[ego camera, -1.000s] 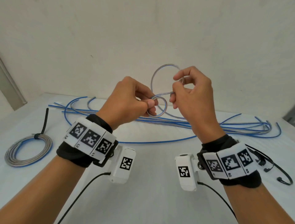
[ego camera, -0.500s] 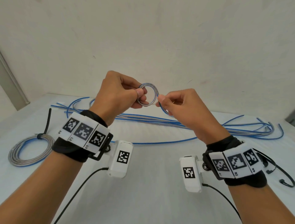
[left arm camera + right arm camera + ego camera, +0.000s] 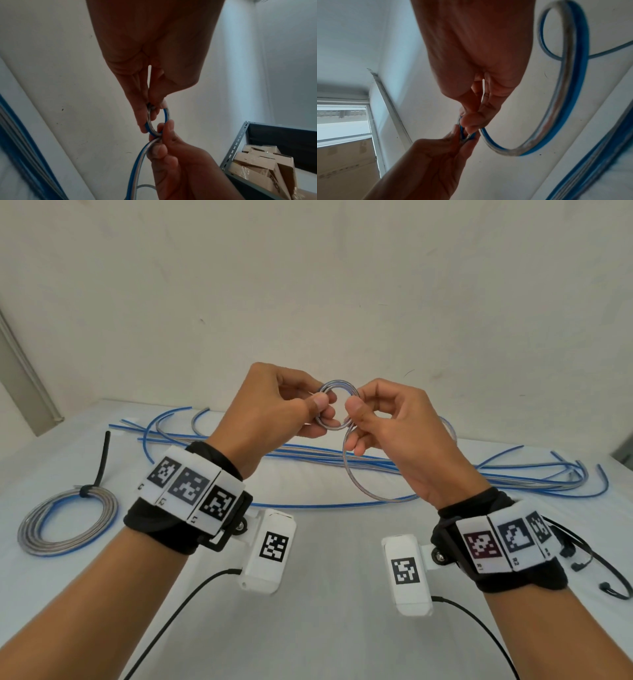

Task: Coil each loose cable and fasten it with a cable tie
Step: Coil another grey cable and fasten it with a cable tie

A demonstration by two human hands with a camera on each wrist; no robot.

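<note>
Both hands are raised above the white table (image 3: 325,542) and hold a blue and silver cable. My left hand (image 3: 310,410) pinches a small tight coil (image 3: 337,386) (image 3: 157,121) of it between thumb and fingers. My right hand (image 3: 359,412) pinches the same cable right beside the coil, thumb on top. From that hand a wider loop (image 3: 363,484) (image 3: 556,108) hangs down toward the table. The cable's remaining length (image 3: 342,455) lies stretched across the table behind my hands.
A finished coil (image 3: 65,520) bound with a black tie (image 3: 99,467) lies at the left of the table. Black ties (image 3: 609,570) lie at the right edge. The wall stands close behind. A metal shelf with cardboard boxes (image 3: 257,162) shows in the left wrist view.
The large upper loop has been folded down onto the small coil. Both hands rose slightly and came together. A fresh wide loop now hangs below my right hand.
</note>
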